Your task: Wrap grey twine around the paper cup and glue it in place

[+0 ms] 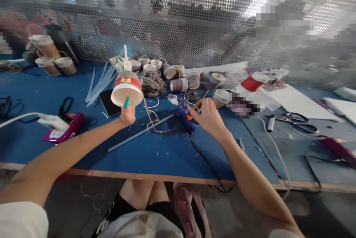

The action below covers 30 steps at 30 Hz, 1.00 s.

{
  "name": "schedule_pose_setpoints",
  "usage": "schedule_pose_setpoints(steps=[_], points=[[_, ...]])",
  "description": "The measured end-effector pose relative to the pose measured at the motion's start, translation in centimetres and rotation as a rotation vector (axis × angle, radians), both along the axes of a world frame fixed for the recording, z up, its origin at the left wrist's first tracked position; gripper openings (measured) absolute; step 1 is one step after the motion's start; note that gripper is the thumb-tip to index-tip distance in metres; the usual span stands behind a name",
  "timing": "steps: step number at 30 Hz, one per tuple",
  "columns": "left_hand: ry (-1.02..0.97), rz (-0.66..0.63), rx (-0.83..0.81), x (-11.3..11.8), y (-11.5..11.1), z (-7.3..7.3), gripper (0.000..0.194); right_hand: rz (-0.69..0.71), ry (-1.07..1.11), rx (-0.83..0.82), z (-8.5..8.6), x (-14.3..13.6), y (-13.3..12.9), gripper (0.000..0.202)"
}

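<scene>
My left hand is closed on a paper cup wrapped in twine with a red band. The cup is lifted above the table, its white open mouth tilted toward me. A teal cover shows on a fingertip at the mouth, and small white and green pieces stand on the cup's far end. A strand of twine hangs from its right side. My right hand is beside a blue glue gun on the table, thumb and fingers apart, with nothing visible held. A long translucent glue stick extends from the gun.
Twine-wrapped cups and bundled twine lie at the back, before a perforated metal screen. A purple power strip sits left. Scissors and white boards lie right. The glue gun's black cord crosses the front edge.
</scene>
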State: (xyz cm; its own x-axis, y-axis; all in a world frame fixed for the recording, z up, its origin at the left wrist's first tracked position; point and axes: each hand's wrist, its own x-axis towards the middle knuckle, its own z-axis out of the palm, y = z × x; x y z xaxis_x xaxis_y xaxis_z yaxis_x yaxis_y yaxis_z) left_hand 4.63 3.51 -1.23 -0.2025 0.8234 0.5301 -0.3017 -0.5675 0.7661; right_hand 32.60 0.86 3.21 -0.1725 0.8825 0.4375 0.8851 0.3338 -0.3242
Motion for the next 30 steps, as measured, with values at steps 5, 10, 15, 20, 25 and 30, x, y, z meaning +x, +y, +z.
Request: schedule_pose_setpoints(steps=[5,10,15,20,25,30], points=[[-0.193,0.078,0.176,0.3,-0.5,2.4,0.073,-0.051,-0.237,-0.279,-1.5,-1.7,-0.7,0.037],[-0.24,0.072,0.292,-0.4,-0.9,4.1,0.058,-0.043,-0.206,-0.247,-2.1,-2.0,0.0,0.026],[-0.299,0.055,0.317,-1.3,-0.9,5.5,0.055,0.036,-0.108,-0.126,-0.8,-0.2,1.9,0.023],[-0.268,0.074,0.29,-1.0,-0.9,4.9,0.048,0.026,0.39,0.009,0.2,1.8,2.3,0.034],[-0.258,0.02,0.151,-1.2,-0.3,3.1,0.046,-0.034,0.81,0.013,0.9,1.5,1.2,0.049],[-0.316,0.066,0.102,-2.4,1.3,1.9,0.053,0.008,0.889,0.079,1.3,0.5,0.4,0.047]])
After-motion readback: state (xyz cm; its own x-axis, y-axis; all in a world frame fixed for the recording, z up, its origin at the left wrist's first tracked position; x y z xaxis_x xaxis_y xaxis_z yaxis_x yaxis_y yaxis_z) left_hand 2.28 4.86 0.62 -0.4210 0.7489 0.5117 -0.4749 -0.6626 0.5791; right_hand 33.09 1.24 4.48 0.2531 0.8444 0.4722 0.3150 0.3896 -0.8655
